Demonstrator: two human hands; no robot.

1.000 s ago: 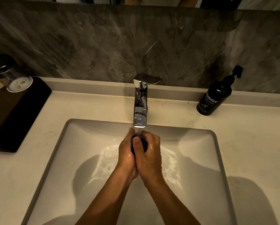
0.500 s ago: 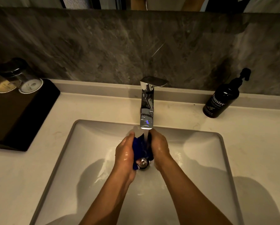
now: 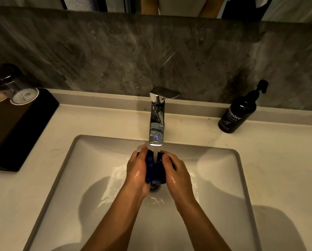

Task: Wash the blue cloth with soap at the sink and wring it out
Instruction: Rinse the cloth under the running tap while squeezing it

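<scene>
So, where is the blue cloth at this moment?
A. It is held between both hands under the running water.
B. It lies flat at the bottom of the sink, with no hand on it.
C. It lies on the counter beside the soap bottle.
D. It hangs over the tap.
A: the blue cloth is bunched between the left hand and the right hand, and the stream from the tap falls onto it.

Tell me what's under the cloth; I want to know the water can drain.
Directly below the cloth, held by the left hand and right hand under the running tap, the metal drain peeks out. Most of it is covered, so open or plugged can't be told.
</scene>
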